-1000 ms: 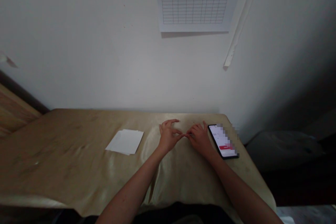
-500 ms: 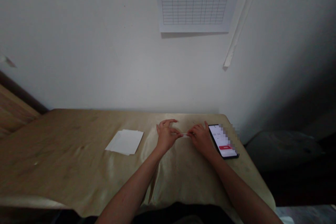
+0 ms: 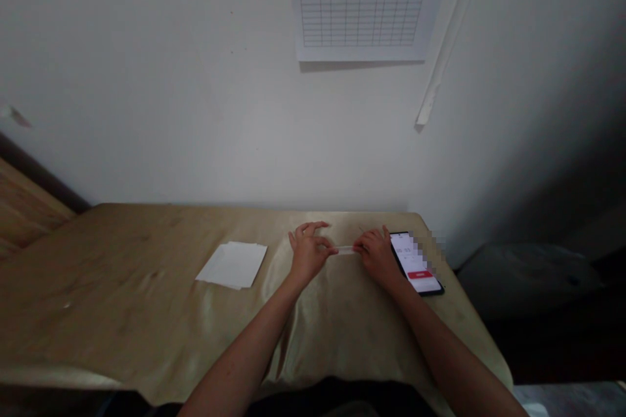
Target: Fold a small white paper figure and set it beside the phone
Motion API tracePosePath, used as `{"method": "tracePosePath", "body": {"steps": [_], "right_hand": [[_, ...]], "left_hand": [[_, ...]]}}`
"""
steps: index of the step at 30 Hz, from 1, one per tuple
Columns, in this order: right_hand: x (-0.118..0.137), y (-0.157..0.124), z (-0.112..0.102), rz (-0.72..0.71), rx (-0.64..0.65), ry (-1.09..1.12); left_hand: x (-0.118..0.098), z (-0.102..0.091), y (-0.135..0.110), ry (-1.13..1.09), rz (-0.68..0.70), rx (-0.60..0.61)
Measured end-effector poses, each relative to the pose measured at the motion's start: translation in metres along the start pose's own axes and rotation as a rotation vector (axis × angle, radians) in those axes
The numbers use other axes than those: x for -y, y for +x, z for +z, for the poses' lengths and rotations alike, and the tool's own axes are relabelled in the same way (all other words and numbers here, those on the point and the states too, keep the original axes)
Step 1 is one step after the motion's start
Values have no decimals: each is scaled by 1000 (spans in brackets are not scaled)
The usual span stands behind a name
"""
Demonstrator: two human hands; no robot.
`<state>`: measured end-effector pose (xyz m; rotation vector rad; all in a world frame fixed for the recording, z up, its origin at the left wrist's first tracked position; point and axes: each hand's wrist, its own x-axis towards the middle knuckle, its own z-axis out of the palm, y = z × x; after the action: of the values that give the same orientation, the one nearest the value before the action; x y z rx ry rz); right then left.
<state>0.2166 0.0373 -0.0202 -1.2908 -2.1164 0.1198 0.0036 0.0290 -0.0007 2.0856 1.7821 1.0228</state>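
Hands (image 3: pixel 342 254) have drawn apart, stretching pale strip (image 3: pixel 345 249).

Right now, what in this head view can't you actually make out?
- Pale strip, head view: too small and dim to identify; both ends hidden by the left hand and right hand.
- Phone: screen partly pixelated, text unreadable, near edge covered by the right hand.
- Grid sheet on the wall: top cut by the frame edge, cells too fine.
- White papers: count unclear, stacked.

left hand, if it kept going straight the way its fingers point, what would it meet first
The left hand pinches one end of a pale strip, fingers pointing toward the right hand. Going straight on, it would probably meet that hand's fingertips first; the phone lies beyond.
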Motion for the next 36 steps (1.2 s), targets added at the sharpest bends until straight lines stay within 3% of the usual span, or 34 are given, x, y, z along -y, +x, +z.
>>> {"method": "tracePosePath", "body": {"steps": [15,21,26,31,36], "right_hand": [[-9,2,-6,67,-61,-4],[-20,3,0,92,-141,176],[-24,4,2,217,-232,380],[-18,3,4,309,-140,540],[-7,2,3,304,-22,636]], "left_hand": [[0,-6,1,2,-27,21],[2,-4,3,-56,-53,-20],[5,1,4,-165,-2,-67],[1,4,2,-221,27,-70],[-3,11,-1,-215,27,-26]]}}
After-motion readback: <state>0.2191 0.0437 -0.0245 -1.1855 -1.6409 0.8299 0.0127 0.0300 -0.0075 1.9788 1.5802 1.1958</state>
